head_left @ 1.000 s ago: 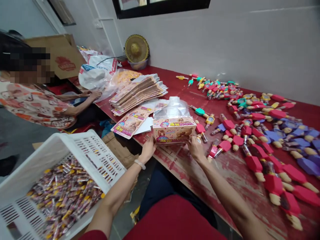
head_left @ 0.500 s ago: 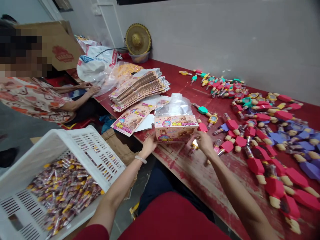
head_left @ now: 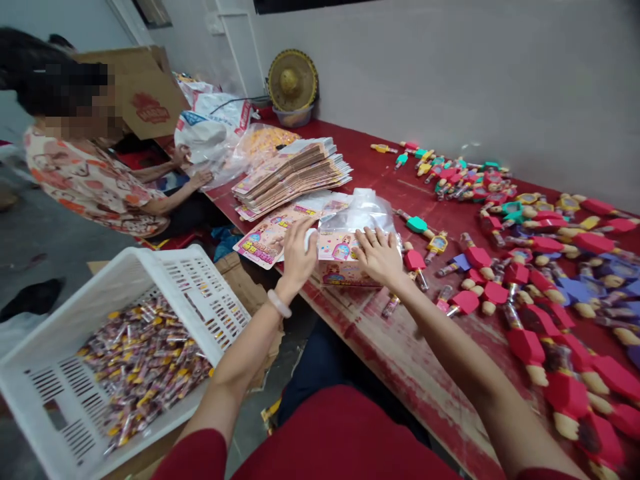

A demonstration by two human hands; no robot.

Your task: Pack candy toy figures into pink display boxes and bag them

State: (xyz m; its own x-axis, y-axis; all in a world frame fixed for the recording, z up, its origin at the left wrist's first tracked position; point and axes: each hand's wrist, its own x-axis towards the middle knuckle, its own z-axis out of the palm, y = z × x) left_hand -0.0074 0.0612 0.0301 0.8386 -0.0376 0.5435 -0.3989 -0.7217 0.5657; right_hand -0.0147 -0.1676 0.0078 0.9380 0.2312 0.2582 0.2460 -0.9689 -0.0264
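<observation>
Hands meet at a pink printed box (head_left: pixel 343 263) near the table's (head_left: pixel 400 347) front edge: the left hand (head_left: pixel 299 257) curls around the box's end at 9 o'clock, fingers gripping its upper edge, while the right hand (head_left: pixel 379 255) lies on the top at 3 o'clock with fingers spread, pressing rather than clasping. A clear plastic bag (head_left: pixel 361 211) rises out of the box at 12 o'clock. Flat printed cartons (head_left: pixel 293 175) are stacked further off at 11 o'clock, and one flattened carton (head_left: pixel 267 238) lies just beside the left hand. Toy figures (head_left: pixel 525 267) in red, purple and teal are strewn from 2 to 4 o'clock. A white basket (head_left: pixel 165 293) of wrapped sweets (head_left: pixel 140 367) tilts at 8 o'clock. Another person (head_left: pixel 95 180) sits at 10 o'clock, hands on a plastic sack (head_left: pixel 213 130).
</observation>
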